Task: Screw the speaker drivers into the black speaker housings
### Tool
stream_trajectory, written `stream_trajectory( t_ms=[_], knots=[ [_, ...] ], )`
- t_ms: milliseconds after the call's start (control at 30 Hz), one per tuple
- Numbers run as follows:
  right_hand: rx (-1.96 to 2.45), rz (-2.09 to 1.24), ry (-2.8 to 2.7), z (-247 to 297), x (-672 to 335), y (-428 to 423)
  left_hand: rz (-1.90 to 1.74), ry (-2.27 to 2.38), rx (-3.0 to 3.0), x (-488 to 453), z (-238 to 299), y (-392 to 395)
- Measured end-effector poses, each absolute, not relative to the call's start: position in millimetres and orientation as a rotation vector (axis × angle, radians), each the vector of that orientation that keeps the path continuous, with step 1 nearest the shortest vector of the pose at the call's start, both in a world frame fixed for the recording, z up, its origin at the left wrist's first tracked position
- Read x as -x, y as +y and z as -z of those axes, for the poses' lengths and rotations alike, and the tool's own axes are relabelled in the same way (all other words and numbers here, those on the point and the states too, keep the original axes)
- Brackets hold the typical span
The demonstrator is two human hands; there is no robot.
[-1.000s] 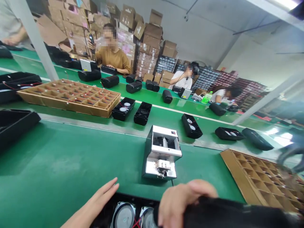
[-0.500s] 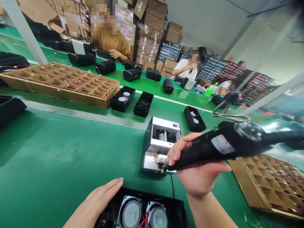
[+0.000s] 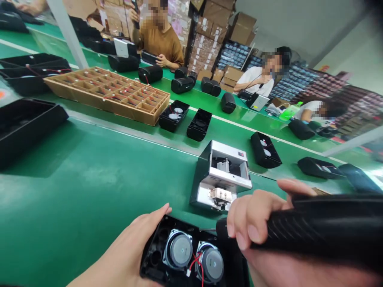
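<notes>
1. Since the earlier frame, you have brought the electric screwdriver (image 3: 320, 227) down from beside the silver screw feeder (image 3: 221, 175), and the black speaker housing (image 3: 149, 255) has come up into your left hand (image 3: 128, 251).
2. A green conveyor belt (image 3: 60, 159) fills the view. Beyond it, stacked cardboard boxes (image 3: 209, 40) stand behind a second green belt, where a co-worker in a brown top (image 3: 158, 50) holds a black screwdriver upright.
3. A cardboard divider tray (image 3: 101, 99) lies on the far left of the belt.
4. The screw feeder stands on the belt, just past your right hand (image 3: 257, 223).
5. Your speaker housing lies open and faces up, with two round speaker drivers (image 3: 178, 249) and red wires (image 3: 194, 263) inside.
6. Your left hand cradles the housing from the near side, with its fingertips (image 3: 163, 209) at the rim.
7. Your right hand's fingers (image 3: 248, 219) wrap closed around the screwdriver's grip, just above the housing. You cannot tell whether the tool's end touches it.
</notes>
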State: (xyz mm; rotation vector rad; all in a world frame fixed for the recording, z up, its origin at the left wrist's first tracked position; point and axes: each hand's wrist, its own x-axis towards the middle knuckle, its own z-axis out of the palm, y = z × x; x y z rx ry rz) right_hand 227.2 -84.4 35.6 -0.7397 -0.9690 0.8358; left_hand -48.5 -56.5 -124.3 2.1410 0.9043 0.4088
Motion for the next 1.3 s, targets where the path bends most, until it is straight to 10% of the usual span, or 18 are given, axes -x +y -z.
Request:
stream_trajectory(
  t_ms=[1300],
  knots=[
    [0.614, -1.165, -1.12, 51, -170, -48, -0.524, 0.822, -2.107, 43, 115, -54]
  ],
)
